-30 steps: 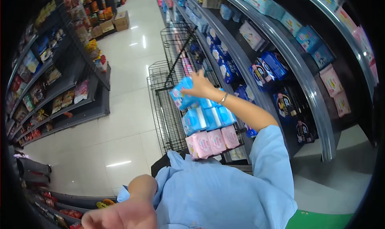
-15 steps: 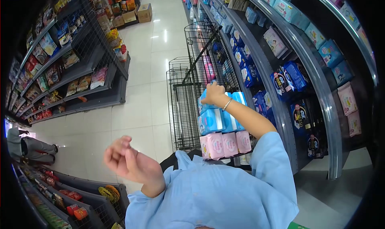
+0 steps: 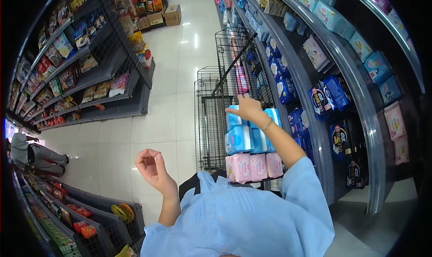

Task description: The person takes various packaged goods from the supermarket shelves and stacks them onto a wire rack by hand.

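My right hand [image 3: 251, 110] is over the back row of blue packs, with fingers and thumb spread and nothing held. Just below it is a blue-and-white pack [image 3: 234, 118]; whether the palm touches it is hidden. In front of that row stand more blue packs [image 3: 238, 140], and nearest to me is a row of pink packs [image 3: 238, 167]. All sit in a black wire rack [image 3: 208, 122]. My left hand [image 3: 154, 170] hangs in the air left of the packs, fingers loosely curved, thumb apart, nothing in it.
Grey shelves [image 3: 315, 108] with blue, dark and pink packs run along my right. On the left stand shelves of snack bags [image 3: 118, 83], with a cardboard box [image 3: 173, 15] far down the tiled aisle [image 3: 173, 106]. Another person [image 3: 38, 155] is at the far left.
My right hand has let go of the blue pack and its fingers have spread. The left hand has moved right. The view has shifted slightly.
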The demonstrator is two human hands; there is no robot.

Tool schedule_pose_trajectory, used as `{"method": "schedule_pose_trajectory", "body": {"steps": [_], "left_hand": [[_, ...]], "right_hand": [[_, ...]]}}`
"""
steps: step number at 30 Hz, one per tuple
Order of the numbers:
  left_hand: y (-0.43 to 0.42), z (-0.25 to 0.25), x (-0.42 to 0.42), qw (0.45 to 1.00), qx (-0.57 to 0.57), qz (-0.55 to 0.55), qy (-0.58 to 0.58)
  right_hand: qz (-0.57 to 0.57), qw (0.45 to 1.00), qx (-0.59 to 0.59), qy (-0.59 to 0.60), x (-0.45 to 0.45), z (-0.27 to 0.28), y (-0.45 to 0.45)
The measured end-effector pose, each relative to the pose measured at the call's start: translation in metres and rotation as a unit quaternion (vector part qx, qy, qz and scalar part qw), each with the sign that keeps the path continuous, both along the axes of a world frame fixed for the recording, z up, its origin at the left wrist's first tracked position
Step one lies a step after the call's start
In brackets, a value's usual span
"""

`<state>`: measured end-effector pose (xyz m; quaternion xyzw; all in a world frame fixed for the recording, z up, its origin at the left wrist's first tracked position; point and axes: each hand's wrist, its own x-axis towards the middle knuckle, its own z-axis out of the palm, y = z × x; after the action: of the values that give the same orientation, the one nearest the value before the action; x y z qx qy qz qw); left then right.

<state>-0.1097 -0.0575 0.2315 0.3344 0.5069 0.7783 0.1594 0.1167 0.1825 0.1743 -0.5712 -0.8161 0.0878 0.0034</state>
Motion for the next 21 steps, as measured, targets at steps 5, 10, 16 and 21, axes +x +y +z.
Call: {"method": "schedule_pose_trajectory", "body": {"steps": [5,10,16,21], "left_hand": [[-0.021,-0.125,-0.015,0.964,-0.266,-0.028,-0.002],[-0.064,-0.193,0.022,0.878,-0.449,-0.142,0.084],[-0.103,-0.204,0.043,0.794,-0.479,-0.146,0.345],[-0.185,-0.273,-0.014,0.707,-0.637,-0.077,0.296]], "right_hand": [[0.025,0.986,0.118,0.113,0.051,-0.029,-0.025],[0.009,0.982,0.062,0.176,0.067,-0.088,-0.036],[0.006,0.975,0.104,0.195,0.069,-0.1,-0.036],[0.009,0.969,0.111,0.222,0.072,-0.097,-0.036]]}}
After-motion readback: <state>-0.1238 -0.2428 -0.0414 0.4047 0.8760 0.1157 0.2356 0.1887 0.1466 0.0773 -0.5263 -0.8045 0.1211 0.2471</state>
